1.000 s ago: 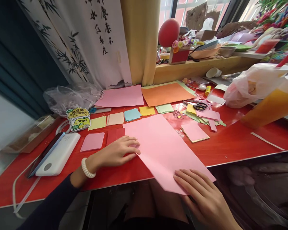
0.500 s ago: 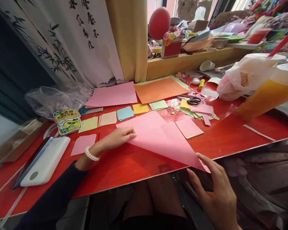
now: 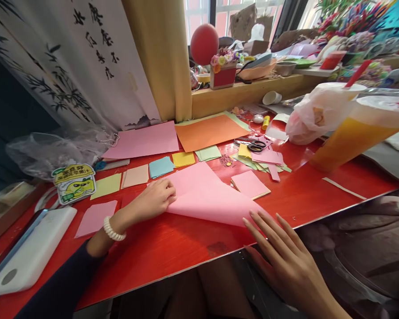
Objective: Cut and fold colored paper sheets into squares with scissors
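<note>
A large sheet of pink paper (image 3: 202, 195), folded over on a slant, lies on the red table. My left hand (image 3: 153, 199), with a cream coil bracelet on its wrist, is closed on the sheet's left edge, fingers curled and fingertips partly hidden. Toward the table's front edge my right hand (image 3: 282, 252) lies over the sheet's right corner, its fingers stretched out and apart. Just behind the sheet sit stacks of blue paper (image 3: 161, 167) and yellow paper (image 3: 183, 159). A small stack of pink squares (image 3: 251, 184) is beside its right side.
Orange paper (image 3: 211, 132) lies at the back. Scissors (image 3: 252, 144) rest among paper scraps. An orange drink cup (image 3: 349, 137) and a bagged cup (image 3: 319, 115) stand at the right. A white power bank (image 3: 33, 252) and a pouch (image 3: 75, 184) are at the left.
My right hand has gone from holding the sheet's lifted corner to lying over it with outstretched fingers. My left hand stays on the left edge. The view has shifted somewhat.
</note>
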Tool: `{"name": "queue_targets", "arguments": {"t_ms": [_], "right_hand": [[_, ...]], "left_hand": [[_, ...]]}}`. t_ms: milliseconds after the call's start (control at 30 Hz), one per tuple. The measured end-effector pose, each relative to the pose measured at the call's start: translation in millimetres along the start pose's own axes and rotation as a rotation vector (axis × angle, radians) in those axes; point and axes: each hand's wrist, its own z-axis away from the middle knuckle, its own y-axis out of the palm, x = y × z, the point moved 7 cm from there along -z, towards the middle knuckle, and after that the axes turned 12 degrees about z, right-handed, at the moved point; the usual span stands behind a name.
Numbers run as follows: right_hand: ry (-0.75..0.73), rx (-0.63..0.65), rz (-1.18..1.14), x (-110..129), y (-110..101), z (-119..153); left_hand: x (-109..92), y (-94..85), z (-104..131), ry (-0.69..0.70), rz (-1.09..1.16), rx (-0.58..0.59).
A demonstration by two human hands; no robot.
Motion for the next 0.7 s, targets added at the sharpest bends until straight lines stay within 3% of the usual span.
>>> {"name": "queue_targets", "arguments": {"t_ms": [167, 267, 333, 533, 700], "right_hand": [[0.027, -0.027, -0.098, -3.2, -7.1, -6.9], [0.045, 0.006, -0.141, -3.4, -3.4, -1.6], [0.049, 0.053, -0.166, -2.5, 2.6, 5.5], [0.068, 0.120, -0.206, 1.7, 13.7, 21.3], [0.084, 0.066, -0.205, 2.5, 11.3, 19.5]], "left_hand": [[-13.5, -4.3, 3.8, 0.083, -0.127, 0.024], [-28.0, -5.2, 9.6, 0.162, -0.159, -0.115], [-43.7, 2.6, 13.3, 0.230, -0.153, -0.204], [-98.2, 53.5, 7.7, 0.538, -0.191, -0.130], [-108.6, 52.0, -4.4, 0.608, -0.185, -0.148]]}}
